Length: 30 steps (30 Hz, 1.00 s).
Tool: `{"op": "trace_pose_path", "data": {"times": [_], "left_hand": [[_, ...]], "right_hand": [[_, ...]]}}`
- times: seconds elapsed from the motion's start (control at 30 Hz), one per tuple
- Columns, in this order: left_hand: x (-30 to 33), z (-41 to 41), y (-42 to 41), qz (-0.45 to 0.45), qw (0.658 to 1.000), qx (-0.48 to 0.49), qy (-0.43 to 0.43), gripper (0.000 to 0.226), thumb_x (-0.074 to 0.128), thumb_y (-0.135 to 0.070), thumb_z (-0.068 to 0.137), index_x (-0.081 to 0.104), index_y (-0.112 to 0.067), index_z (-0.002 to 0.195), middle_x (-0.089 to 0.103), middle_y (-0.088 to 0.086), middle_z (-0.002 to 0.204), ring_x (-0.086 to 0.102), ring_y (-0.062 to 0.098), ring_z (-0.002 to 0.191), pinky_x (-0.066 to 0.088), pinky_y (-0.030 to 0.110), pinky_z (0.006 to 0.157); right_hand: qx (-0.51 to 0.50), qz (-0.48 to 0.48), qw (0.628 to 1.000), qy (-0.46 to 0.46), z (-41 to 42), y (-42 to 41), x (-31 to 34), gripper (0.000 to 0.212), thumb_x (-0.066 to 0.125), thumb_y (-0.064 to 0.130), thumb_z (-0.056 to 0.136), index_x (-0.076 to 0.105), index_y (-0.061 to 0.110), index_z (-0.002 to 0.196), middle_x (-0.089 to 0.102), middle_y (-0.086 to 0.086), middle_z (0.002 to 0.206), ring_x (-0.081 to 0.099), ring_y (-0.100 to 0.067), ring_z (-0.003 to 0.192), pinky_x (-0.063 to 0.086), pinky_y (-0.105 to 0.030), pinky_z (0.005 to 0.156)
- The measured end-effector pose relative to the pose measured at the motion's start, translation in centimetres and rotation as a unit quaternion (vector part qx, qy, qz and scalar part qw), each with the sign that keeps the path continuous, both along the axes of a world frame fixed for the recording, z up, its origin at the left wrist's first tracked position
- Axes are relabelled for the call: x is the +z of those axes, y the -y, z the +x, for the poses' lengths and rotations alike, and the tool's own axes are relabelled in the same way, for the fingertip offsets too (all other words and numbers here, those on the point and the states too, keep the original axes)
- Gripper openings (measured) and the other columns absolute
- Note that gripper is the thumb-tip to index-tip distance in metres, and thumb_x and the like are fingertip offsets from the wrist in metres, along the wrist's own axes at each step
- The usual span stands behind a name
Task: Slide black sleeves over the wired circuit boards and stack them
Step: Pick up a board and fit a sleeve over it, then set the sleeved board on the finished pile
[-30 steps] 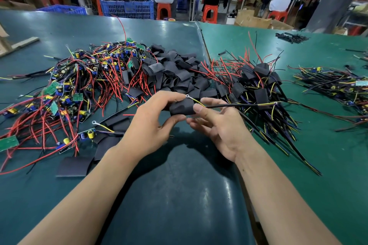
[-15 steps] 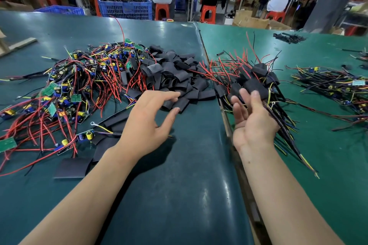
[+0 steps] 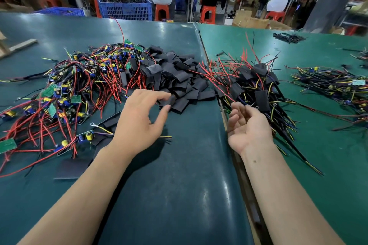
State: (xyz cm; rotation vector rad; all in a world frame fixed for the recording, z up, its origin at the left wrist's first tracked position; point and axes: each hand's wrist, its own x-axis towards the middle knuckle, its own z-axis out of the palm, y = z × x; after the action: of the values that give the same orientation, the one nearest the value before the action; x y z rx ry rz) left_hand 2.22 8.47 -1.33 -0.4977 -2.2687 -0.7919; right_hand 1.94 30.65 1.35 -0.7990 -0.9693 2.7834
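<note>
A heap of loose black sleeves (image 3: pixel 175 81) lies mid-table. To its left sprawls a tangle of bare circuit boards with red, black and yellow wires (image 3: pixel 65 93). To the right lies the stack of sleeved boards (image 3: pixel 256 89). My left hand (image 3: pixel 139 121) hovers at the near edge of the sleeve heap, forefinger and thumb spread around one black sleeve (image 3: pixel 167 101) without closing on it. My right hand (image 3: pixel 247 125) is palm-up, fingers loosely curled and empty, just in front of the sleeved stack.
A second bundle of wired boards (image 3: pixel 334 85) lies far right on the green mat (image 3: pixel 328 145). A seam (image 3: pixel 235 155) divides the two table mats. Flat sleeves (image 3: pixel 69 167) lie near left. A blue crate (image 3: pixel 125 8) and seated people are behind.
The sleeved board held in both hands a second ago went onto the right stack. My right hand drew back empty; my left hand reached forward to the sleeve heap.
</note>
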Motion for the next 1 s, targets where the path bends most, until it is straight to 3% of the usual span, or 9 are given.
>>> {"op": "trace_pose_path", "data": {"times": [0.13, 0.3, 0.43, 0.53, 0.6, 0.7, 0.77, 0.9, 1.0], "left_hand": [[-0.2, -0.6, 1.2, -0.057, 0.988, 0.141, 0.032, 0.025, 0.060, -0.027, 0.089, 0.071, -0.013, 0.106, 0.068, 0.004, 0.105, 0.055, 0.033, 0.105, 0.041, 0.044, 0.085], [-0.7, -1.3, 3.1, -0.058, 0.942, 0.310, 0.111, 0.026, 0.065, -0.024, 0.089, 0.070, -0.012, 0.112, 0.063, 0.015, 0.116, 0.047, 0.041, 0.114, 0.036, 0.052, 0.091], [-0.8, -1.6, 3.9, -0.062, 0.927, 0.338, 0.152, 0.029, 0.062, -0.027, 0.090, 0.069, -0.013, 0.115, 0.060, 0.017, 0.121, 0.045, 0.043, 0.116, 0.035, 0.054, 0.094], [-0.9, -1.6, 3.5, -0.069, 0.932, 0.329, 0.139, 0.026, 0.062, -0.025, 0.090, 0.070, -0.013, 0.111, 0.062, 0.016, 0.117, 0.047, 0.042, 0.113, 0.037, 0.052, 0.092], [-0.9, -1.6, 3.3, -0.064, 0.934, 0.323, 0.135, 0.025, 0.063, -0.024, 0.089, 0.070, -0.013, 0.110, 0.063, 0.016, 0.116, 0.048, 0.042, 0.112, 0.037, 0.050, 0.091], [-0.8, -1.6, 3.3, -0.058, 0.937, 0.318, 0.133, 0.024, 0.061, -0.024, 0.090, 0.070, -0.013, 0.111, 0.063, 0.015, 0.116, 0.048, 0.042, 0.112, 0.038, 0.049, 0.092], [-0.7, -1.5, 3.2, -0.052, 0.939, 0.313, 0.133, 0.025, 0.060, -0.023, 0.091, 0.069, -0.013, 0.112, 0.063, 0.015, 0.117, 0.048, 0.041, 0.113, 0.038, 0.049, 0.092], [-0.7, -1.5, 3.2, -0.051, 0.942, 0.303, 0.137, 0.027, 0.060, -0.023, 0.092, 0.068, -0.013, 0.115, 0.063, 0.015, 0.119, 0.048, 0.040, 0.115, 0.037, 0.049, 0.095], [-0.6, -1.5, 3.2, -0.053, 0.940, 0.308, 0.136, 0.026, 0.060, -0.023, 0.091, 0.069, -0.014, 0.114, 0.063, 0.014, 0.118, 0.048, 0.041, 0.114, 0.038, 0.049, 0.094]], "right_hand": [[0.043, 0.053, 0.998, -0.005, 0.0, 0.5, 0.0, 0.027, 0.048, 0.021, 0.102, 0.064, 0.010, 0.082, 0.064, 0.002, 0.054, 0.054, -0.005, 0.039, 0.041, -0.013, 0.037], [0.101, 0.161, 0.981, -0.024, 0.3, 1.1, 0.0, 0.027, 0.051, 0.022, 0.100, 0.067, 0.010, 0.081, 0.066, 0.002, 0.057, 0.055, -0.007, 0.040, 0.041, -0.014, 0.038], [0.116, 0.268, 0.955, -0.042, 0.4, 1.4, 0.0, 0.024, 0.054, 0.018, 0.097, 0.067, 0.010, 0.079, 0.067, 0.000, 0.060, 0.058, -0.010, 0.044, 0.044, -0.017, 0.039], [0.083, 0.431, 0.897, -0.045, 0.1, 1.5, -0.6, 0.016, 0.062, 0.016, 0.091, 0.068, 0.012, 0.077, 0.063, 0.003, 0.064, 0.055, -0.010, 0.058, 0.045, -0.024, 0.052], [0.053, 0.472, 0.879, -0.034, -0.2, 1.4, -0.8, 0.011, 0.065, 0.016, 0.087, 0.069, 0.013, 0.077, 0.058, 0.004, 0.063, 0.049, -0.012, 0.058, 0.039, -0.027, 0.058], [-0.003, 0.386, 0.922, -0.020, -0.7, 0.6, -0.6, 0.015, 0.063, 0.011, 0.089, 0.064, 0.015, 0.075, 0.059, 0.005, 0.062, 0.050, -0.003, 0.045, 0.040, -0.017, 0.045], [-0.031, 0.293, 0.955, -0.010, -0.9, 0.0, -0.2, 0.013, 0.059, 0.007, 0.091, 0.062, 0.013, 0.080, 0.061, 0.000, 0.071, 0.055, -0.006, 0.053, 0.040, -0.014, 0.042], [-0.083, 0.139, 0.987, -0.018, -1.0, -1.2, 0.2, 0.008, 0.055, 0.001, 0.093, 0.061, 0.000, 0.088, 0.062, -0.011, 0.090, 0.062, -0.018, 0.077, 0.050, -0.015, 0.055], [-0.066, 0.116, 0.990, -0.036, -0.5, -1.2, 0.5, 0.013, 0.054, 0.003, 0.093, 0.063, 0.000, 0.102, 0.062, -0.010, 0.091, 0.060, -0.019, 0.083, 0.052, -0.017, 0.066]]}}
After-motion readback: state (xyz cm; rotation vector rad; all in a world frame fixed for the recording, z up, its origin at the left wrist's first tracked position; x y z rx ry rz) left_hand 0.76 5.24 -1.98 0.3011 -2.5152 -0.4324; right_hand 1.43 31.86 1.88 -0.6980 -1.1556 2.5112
